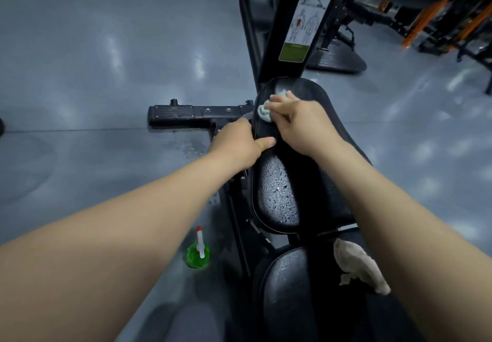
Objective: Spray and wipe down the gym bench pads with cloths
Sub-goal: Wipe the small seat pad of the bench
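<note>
1. Gym room: glossy grey floor point(93, 62) with light glare, and orange-and-black racks point(452, 17) far right at the back. A black upright post with an exercise sticker point(303, 22) rises behind the pads.
2. The black foot bar point(181, 114) of the frame lies on the floor to the left. There is a wet patch point(191, 147) on the floor just beside the frame.
3. The upper pad point(279, 190) is black textured vinyl. Its near half is beaded with spray drops; the far end under the hands looks duller.
4. The lower pad point(285, 288) sits nearest us and is also speckled wet. A beige cloth point(356, 267) lies crumpled on its right side, with no hand on it.
5. The right hand point(300, 123) has its fingers curled over a pale blue cloth point(263, 112), pressing it onto the far left part of the upper pad.
6. The left hand point(239, 142) grips the upper pad's left edge, thumb on top. The fingers go over the side and we can't see their tips.
7. A green spray bottle point(198, 255) stands on the floor left of the frame, near the lower pad, with no hand on it.
8. Handling, our judgement:
   - The cloth is light and limp, so it is best bunched in the palm and pushed flat.
   - Wet vinyl is likely slippery, so it needs firm pressure.
   - The padding gives a little but its base is stiff, so the edge makes a good brace.
9. Our judgement is that the wipe of the upper pad is partly done: its near half and the lower pad are not yet wiped.
</note>
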Demonstrator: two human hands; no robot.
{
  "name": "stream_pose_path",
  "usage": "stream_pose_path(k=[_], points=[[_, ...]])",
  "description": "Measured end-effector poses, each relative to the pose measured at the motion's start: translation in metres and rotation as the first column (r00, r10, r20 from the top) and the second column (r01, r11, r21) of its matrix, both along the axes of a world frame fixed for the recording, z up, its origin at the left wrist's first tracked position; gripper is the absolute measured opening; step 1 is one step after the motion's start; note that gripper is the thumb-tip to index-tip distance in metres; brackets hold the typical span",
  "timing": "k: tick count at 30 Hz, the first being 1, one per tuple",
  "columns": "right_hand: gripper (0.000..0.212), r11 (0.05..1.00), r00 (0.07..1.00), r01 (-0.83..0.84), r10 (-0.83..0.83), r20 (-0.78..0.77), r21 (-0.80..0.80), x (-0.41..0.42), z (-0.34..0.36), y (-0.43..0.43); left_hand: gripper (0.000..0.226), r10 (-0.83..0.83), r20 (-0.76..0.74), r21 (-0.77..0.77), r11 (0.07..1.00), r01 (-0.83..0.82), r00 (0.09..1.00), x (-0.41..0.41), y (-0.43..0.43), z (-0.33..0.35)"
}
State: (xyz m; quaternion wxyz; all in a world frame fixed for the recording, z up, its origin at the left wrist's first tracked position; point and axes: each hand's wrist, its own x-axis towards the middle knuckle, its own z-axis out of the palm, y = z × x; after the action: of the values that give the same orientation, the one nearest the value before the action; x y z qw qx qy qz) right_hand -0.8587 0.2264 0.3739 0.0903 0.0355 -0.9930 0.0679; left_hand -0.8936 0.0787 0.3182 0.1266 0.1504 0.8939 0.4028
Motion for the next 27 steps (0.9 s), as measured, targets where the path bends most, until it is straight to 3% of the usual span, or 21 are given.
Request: stream_pose_path(k=[4,7,9,15,23,27], points=[[0.034,0.999,1.0,0.017,-0.017,-0.011,0.036,-0.042,0.006,-0.003,0.056,0.062,0.069,0.094,0.993,-0.069,0.996,0.019,-0.009,-0.001],[0.037,0.998,0.999,0.041,-0.041,-0.008,0.056,-0.046,0.004,-0.007,0.041,0.072,0.131,0.193,0.976,-0.097,0.989,0.032,-0.019,-0.006],[0.037,0.997,0.999,0.03,-0.03,-0.011,0.077,-0.031,0.0,-0.012,0.031,0.051,0.193,0.284,0.953,-0.106,0.98,0.04,-0.027,-0.011],[0.034,0.986,0.996,-0.084,0.08,0.037,0.145,0.029,-0.014,-0.024,0.026,-0.005,0.317,0.444,0.884,-0.144,0.948,0.046,-0.043,-0.027],[0.036,0.985,1.0,0.024,-0.022,-0.01,0.17,-0.048,-0.01,-0.024,0.032,-0.097,0.3,0.468,0.882,-0.058,0.949,0.046,-0.052,-0.032],[0.033,0.988,0.999,-0.026,0.029,-0.023,0.151,-0.013,-0.016,-0.031,0.023,-0.087,0.32,0.469,0.88,-0.078,0.944,0.047,-0.052,-0.03]])
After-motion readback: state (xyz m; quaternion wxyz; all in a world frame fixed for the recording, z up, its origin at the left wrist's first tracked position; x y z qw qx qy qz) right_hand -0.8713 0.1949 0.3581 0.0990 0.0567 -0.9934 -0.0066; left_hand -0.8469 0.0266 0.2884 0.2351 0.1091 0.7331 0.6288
